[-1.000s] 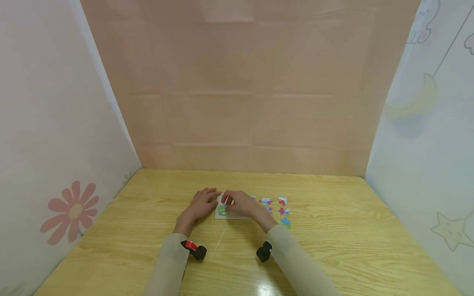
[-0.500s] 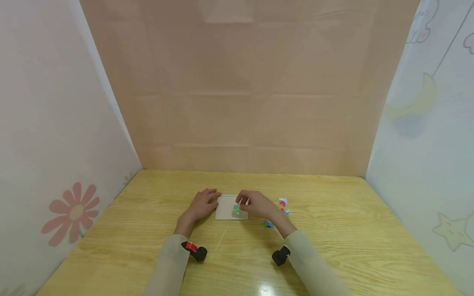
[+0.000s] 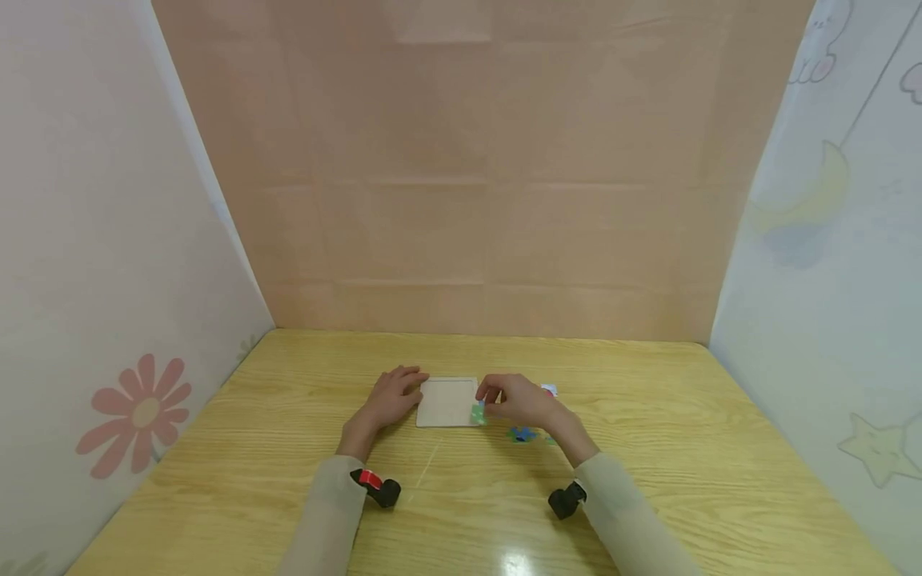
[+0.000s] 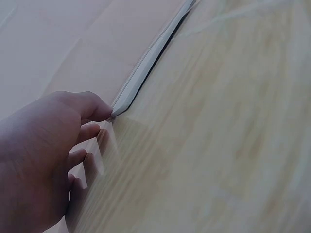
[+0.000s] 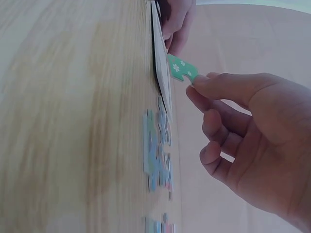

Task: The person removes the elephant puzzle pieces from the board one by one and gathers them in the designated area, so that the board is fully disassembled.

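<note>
My right hand [image 3: 520,399] pinches a green jigsaw puzzle piece [image 3: 479,414] between thumb and forefinger, above the right edge of a pale puzzle board [image 3: 445,402]. In the right wrist view the piece [image 5: 181,67] shows white flowers and a notched side, held up off the board [image 5: 159,56]. The other fingers of that hand curl loosely. At the board's left edge lies my left hand [image 3: 392,396], fingers spread on the table. In the left wrist view its thumb touches the corner of the board [image 4: 141,73].
Several more jigsaw pieces [image 3: 522,434] lie on the wooden table [image 3: 461,496] right of the board, partly hidden by my right hand and forearm. A brown paper-like backdrop [image 3: 490,200] rises behind, with patterned walls at both sides.
My right hand has moved right with the green jigsaw piece, from the board's left part to its right edge, uncovering the board. The left hand has stayed in place.
</note>
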Demonstrator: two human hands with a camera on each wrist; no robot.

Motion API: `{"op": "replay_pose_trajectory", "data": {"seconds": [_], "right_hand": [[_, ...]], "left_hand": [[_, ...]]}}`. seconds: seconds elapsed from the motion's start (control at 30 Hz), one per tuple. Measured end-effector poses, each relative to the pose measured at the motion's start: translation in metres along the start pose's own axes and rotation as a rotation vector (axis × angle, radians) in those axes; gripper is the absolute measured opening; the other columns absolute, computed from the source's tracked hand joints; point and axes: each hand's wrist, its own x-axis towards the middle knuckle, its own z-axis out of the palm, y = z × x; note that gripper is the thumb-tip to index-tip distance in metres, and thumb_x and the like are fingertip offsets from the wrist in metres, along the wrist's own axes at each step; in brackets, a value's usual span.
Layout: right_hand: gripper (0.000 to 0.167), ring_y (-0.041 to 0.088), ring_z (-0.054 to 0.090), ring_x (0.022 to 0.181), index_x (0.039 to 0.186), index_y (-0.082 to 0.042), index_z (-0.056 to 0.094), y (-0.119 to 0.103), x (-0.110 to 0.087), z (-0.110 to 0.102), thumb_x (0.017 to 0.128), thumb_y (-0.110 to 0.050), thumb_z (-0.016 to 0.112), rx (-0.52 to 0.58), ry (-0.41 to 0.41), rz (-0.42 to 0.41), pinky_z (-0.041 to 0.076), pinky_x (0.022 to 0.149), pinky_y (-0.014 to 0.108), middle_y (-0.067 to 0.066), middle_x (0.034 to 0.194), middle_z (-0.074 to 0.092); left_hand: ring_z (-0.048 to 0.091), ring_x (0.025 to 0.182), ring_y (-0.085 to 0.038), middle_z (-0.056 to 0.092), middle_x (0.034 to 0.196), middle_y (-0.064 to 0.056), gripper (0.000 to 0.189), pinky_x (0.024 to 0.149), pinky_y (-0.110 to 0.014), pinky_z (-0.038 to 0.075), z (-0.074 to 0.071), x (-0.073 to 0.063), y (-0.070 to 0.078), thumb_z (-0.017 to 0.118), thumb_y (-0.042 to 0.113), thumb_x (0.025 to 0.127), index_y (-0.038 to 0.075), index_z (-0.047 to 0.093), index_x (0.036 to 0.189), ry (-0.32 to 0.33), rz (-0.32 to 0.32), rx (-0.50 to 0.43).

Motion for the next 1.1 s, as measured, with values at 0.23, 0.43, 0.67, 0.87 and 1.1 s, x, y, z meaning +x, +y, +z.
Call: {"op": "replay_pose_trajectory", "data": {"seconds": [0.23,0.43,0.67,0.87,1.1], "right_hand": [[0.014,0.013,0.062,0.082,0.108,-0.011,0.066,0.001,-0.006,-0.004,0.095,-0.009,0.063,0.03,-0.053,-0.018,0.052,0.07,0.027,-0.001,0.094,0.067],[0.015,0.013,0.062,0.074,0.107,-0.009,0.067,0.005,-0.007,-0.008,0.093,-0.009,0.062,0.05,-0.113,-0.016,0.052,0.064,0.027,0.0,0.092,0.068],[0.013,0.013,0.06,0.075,0.103,-0.014,0.067,0.008,-0.009,-0.006,0.091,-0.008,0.066,0.028,-0.141,0.047,0.051,0.067,0.03,-0.001,0.09,0.066],[0.014,0.014,0.059,0.078,0.102,-0.014,0.069,0.007,-0.01,-0.004,0.09,-0.008,0.068,0.002,-0.139,0.065,0.05,0.07,0.031,-0.001,0.093,0.066],[0.011,0.015,0.058,0.083,0.104,-0.01,0.068,0.009,-0.011,-0.003,0.094,-0.01,0.066,-0.006,-0.126,0.051,0.05,0.074,0.034,0.002,0.097,0.066]], "left_hand": [[0.023,0.15,-0.04,0.043,0.154,-0.013,0.042,0.123,-0.057,0.009,-0.002,-0.002,0.0,0.054,0.022,0.099,0.012,0.057,0.14,-0.007,0.001,0.007],[0.023,0.15,-0.04,0.043,0.154,-0.012,0.042,0.123,-0.057,0.009,-0.003,-0.002,-0.001,0.053,0.021,0.1,0.011,0.057,0.14,-0.004,0.002,0.014],[0.024,0.149,-0.042,0.044,0.153,-0.014,0.041,0.121,-0.061,0.009,-0.004,-0.003,-0.002,0.052,0.019,0.1,0.01,0.057,0.14,-0.007,0.016,0.022],[0.025,0.148,-0.043,0.044,0.152,-0.016,0.041,0.121,-0.062,0.009,-0.005,-0.005,-0.002,0.052,0.017,0.099,0.008,0.057,0.139,-0.005,0.024,0.013],[0.027,0.147,-0.043,0.045,0.152,-0.016,0.04,0.12,-0.062,0.011,-0.005,-0.006,-0.002,0.053,0.015,0.099,0.007,0.058,0.138,-0.004,0.026,0.024]]}}
